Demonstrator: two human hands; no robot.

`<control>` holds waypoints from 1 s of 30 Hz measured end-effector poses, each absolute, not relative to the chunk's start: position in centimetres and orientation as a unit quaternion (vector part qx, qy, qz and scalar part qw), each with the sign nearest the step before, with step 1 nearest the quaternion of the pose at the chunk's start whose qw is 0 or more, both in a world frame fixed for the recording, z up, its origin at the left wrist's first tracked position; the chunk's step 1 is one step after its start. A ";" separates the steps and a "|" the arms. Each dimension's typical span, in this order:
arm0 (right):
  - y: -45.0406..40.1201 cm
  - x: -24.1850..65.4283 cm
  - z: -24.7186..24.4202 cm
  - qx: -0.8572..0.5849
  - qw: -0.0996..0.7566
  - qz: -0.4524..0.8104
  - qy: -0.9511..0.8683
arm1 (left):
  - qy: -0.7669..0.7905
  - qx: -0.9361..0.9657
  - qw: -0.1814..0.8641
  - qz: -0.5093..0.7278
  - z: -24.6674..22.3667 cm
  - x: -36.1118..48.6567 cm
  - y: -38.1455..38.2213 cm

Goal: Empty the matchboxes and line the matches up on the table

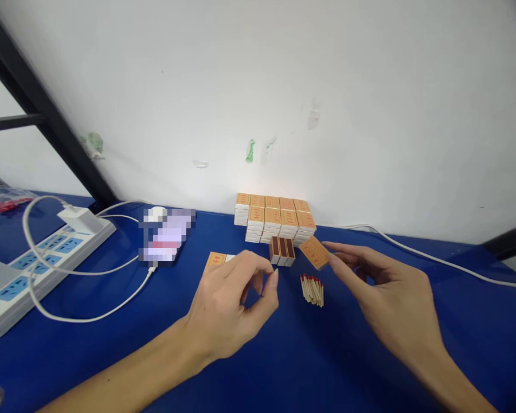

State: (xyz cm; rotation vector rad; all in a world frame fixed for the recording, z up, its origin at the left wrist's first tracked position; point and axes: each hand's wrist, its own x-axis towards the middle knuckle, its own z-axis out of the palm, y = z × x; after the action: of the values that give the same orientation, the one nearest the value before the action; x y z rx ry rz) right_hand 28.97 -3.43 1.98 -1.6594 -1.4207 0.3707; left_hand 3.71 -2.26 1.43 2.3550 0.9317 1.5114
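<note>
My right hand [391, 292] pinches an orange-topped matchbox [315, 253] between thumb and fingers, tilted above the blue table. Just below that box lies a small heap of red-tipped matches [312, 291]. To the left, my left hand [236, 304] has its thumb and index fingertip pressed together, with nothing visible between them. Partly hidden behind this hand is another matchbox [215, 260] with a white part beside it. Three matchboxes on edge [282, 251], dark striking sides up, stand close to the left fingertips. Behind them rise stacked matchboxes [273, 218] in two rows.
On the left, a white power strip [47, 258] carries a charger [82, 219] and looping white cables [90, 272]. A pixelated phone-like object [169, 235] lies plugged in nearby. A white cable [434, 268] runs along the wall at right. Dark metal frame bars [64, 143] stand at left.
</note>
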 end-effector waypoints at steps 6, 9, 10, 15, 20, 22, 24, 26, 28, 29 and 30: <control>-4.8 28.4 2.7 -0.538 0.476 0.369 -0.590 | 0.278 0.843 0.178 0.425 1.6 3.4 -2.1; -5.1 28.0 2.3 -0.507 0.465 0.413 -0.596 | 0.239 0.846 0.244 0.409 1.5 3.3 -1.9; -5.2 27.9 2.3 -0.506 0.461 0.418 -0.597 | 0.231 0.842 0.255 0.416 1.5 3.3 -1.9; -5.5 28.5 2.3 -0.532 0.440 0.412 -0.595 | 0.247 0.831 0.224 0.445 1.3 3.5 -2.0; -5.2 29.4 1.8 -0.578 0.376 0.250 -0.680 | 0.281 0.812 0.185 0.477 1.3 3.6 -2.0; -4.7 29.8 1.5 -0.579 0.338 0.169 -0.723 | 0.297 0.805 0.170 0.485 1.3 3.6 -2.0; -4.1 30.2 1.0 -0.562 0.297 0.152 -0.757 | 0.307 0.801 0.163 0.487 1.3 3.6 -1.9; -3.7 30.5 0.5 -0.544 0.258 0.165 -0.781 | 0.309 0.801 0.159 0.487 1.3 3.6 -1.8; -3.4 30.7 0.0 -0.534 0.235 0.168 -0.795 | 0.311 0.803 0.156 0.484 1.2 3.6 -1.8; -3.3 30.7 -0.2 -0.531 0.229 0.164 -0.799 | 0.312 0.805 0.155 0.481 1.2 3.6 -1.8; -3.3 30.7 -0.3 -0.530 0.224 0.160 -0.802 | 0.312 0.806 0.154 0.478 1.1 3.6 -1.8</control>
State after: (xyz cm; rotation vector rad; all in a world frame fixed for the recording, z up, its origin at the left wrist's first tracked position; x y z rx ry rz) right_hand 30.74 -3.30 -0.34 -1.4617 -2.2139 0.4421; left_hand 3.62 -1.85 1.11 2.3109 0.8955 1.3696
